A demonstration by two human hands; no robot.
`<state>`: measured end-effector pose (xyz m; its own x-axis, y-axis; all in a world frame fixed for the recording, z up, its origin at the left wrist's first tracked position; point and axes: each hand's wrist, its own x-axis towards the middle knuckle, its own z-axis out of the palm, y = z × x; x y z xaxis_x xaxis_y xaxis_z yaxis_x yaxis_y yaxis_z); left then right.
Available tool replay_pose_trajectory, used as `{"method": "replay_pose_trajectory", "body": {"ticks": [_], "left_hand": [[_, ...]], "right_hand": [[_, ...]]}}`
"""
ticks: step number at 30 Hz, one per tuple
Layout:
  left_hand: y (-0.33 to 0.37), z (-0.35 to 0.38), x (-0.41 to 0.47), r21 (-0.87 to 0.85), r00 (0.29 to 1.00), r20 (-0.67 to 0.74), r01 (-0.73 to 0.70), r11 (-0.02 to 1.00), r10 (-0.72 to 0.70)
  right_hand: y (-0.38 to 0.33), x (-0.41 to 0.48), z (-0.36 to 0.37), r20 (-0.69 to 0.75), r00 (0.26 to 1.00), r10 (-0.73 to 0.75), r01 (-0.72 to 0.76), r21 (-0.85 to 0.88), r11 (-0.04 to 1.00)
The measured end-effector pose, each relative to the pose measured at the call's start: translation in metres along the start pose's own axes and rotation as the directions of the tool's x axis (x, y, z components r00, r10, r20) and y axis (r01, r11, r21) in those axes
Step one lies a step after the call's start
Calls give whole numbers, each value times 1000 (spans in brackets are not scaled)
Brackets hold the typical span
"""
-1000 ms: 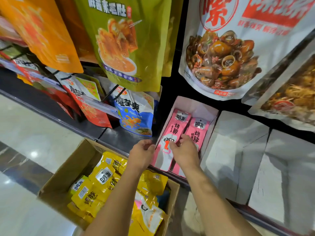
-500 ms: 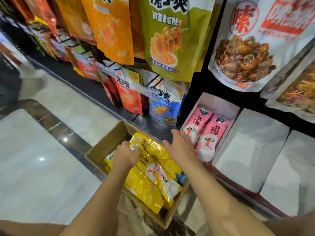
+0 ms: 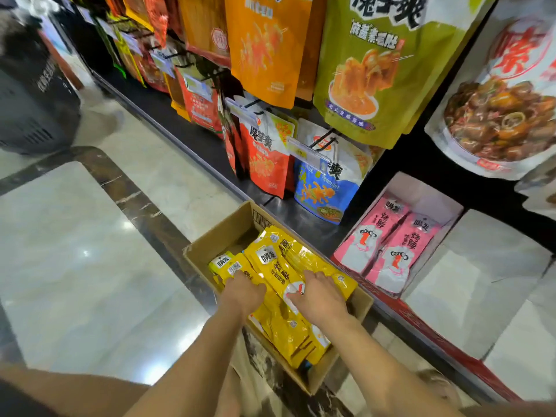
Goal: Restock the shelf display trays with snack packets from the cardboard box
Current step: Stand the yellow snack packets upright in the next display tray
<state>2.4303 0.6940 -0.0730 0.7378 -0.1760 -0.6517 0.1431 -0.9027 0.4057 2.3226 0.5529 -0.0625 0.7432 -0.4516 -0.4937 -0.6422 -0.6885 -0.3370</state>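
**Both hands laid on packets in the box**

The left hand and right hand are pressed palm-down on the yellow packets in the box on the floor; whether anything is gripped cannot be told. Just beyond, two pink packets are seen in the first tray. Large pouches are hung above.

Your hands sit among bright yellow packets with white-and-red ends, in plain brown cardboard box; right, pink packets fading to white in white tray; far, orange bag, olive-green bag; floor pale marble, dark veined band.
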Motion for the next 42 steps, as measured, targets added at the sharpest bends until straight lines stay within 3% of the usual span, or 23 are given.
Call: {"method": "replay_pose_trajectory", "body": {"ticks": [10, 25, 35, 42], "left_hand": [[-6, 20, 8, 18, 999, 1, 34, 999, -34], [6, 48, -5, 188, 991, -136, 46, 981, -21], [9, 46, -3, -40, 992, -119, -38, 998, 33], [8, 45, 1, -185, 990, -36, 128, 974, -137]], "right_hand": [[8, 7, 26, 14, 999, 31, -31, 12, 999], [27, 18, -7, -166, 982, 86, -2, 448, 894], [42, 15, -11, -171, 974, 147, -29, 552, 833], [43, 10, -14, -193, 968, 159, -23, 565, 825]]}}
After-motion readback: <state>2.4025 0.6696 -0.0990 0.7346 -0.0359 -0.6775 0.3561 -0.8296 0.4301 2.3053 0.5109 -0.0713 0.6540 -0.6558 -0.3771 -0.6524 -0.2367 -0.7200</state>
